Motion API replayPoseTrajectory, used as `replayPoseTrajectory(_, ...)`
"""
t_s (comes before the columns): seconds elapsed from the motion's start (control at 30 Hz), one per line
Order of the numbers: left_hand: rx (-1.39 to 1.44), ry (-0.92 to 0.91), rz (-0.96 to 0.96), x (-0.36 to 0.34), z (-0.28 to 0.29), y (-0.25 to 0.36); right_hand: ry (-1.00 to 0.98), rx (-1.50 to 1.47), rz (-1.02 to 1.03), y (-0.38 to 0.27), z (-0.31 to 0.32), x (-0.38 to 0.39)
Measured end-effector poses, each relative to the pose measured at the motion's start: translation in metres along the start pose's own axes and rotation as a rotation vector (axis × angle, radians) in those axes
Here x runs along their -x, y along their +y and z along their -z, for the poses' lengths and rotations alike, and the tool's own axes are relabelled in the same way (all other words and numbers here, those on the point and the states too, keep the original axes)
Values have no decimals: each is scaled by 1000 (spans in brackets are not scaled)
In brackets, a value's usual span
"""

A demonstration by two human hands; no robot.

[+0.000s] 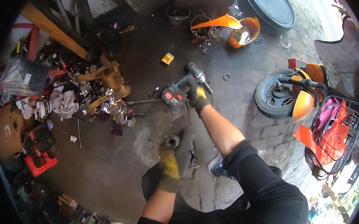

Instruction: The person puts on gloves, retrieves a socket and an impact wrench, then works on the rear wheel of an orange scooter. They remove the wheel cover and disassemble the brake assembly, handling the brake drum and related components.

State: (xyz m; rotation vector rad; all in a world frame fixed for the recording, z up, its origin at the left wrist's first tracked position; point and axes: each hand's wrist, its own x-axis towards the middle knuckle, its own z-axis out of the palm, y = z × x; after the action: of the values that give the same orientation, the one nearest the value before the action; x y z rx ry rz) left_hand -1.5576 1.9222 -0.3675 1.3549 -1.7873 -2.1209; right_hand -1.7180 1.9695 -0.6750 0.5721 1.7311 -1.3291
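My left hand [169, 164], in a yellow and dark work glove, is closed around a round metal part with a hole in its middle [172, 141]. Motion blurs the fingers, and a grey shape beside them is too smeared to name. Farther forward, my gloved right hand [198, 96] has its fingers on the handle of a cordless impact wrench [197, 72]. The wrench lies on the dark floor, its red and black battery [172, 96] toward the left. A long metal bar [146, 101] lies against the battery side. Beyond it is a small yellow box [167, 59].
Scrap, foil and a wooden frame [113, 79] are heaped at left, near a red tool case [41, 163]. An orange funnel [223, 22] rests over containers at the back. A metal ring [226, 77] lies before an orange scooter's wheel [275, 94] at right.
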Motion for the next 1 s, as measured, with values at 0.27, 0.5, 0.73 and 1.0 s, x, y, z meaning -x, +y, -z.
replayPoseTrajectory(0.27, 372, 105, -475, -21, 17, 36, 234, 704, 52, -16, -63, -104)
replayPoseTrajectory(0.5, 361, -46, -642, -88, -36, 52, 469, -87, -14, 43, -24, -36)
replayPoseTrajectory(0.73, 216, -309, -386, -168, -134, 40, 231, 554, 85, 134, 131, 81)
replayPoseTrajectory(1.0, 35, -866, -82, -168, -261, -14, 332, 889, 159, 176, 208, 160)
